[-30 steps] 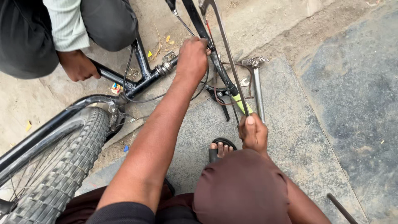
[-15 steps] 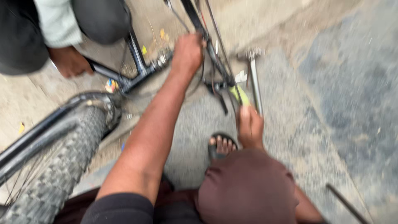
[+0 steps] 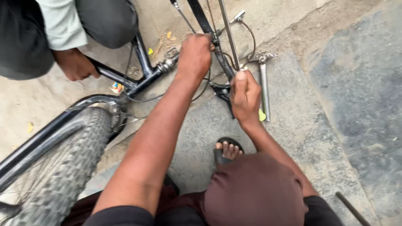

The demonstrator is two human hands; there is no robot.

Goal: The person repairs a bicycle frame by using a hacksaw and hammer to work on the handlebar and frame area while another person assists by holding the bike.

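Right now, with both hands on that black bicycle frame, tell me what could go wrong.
1. The left hand grips the black bicycle frame beside thin cables; a slip could pinch fingers.
2. The right hand presses by the black metal bracket; its edge might scrape the knuckles.
3. The sandalled foot sits directly below; the grey metal hammer lying close by could get knocked onto the toes.

Glossy black metal frame (image 3: 144, 69), knobbly matt rubber tyre (image 3: 63, 175), rough concrete ground (image 3: 356, 83).

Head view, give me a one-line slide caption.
Left hand and right hand grip a bicycle frame lying on the ground.
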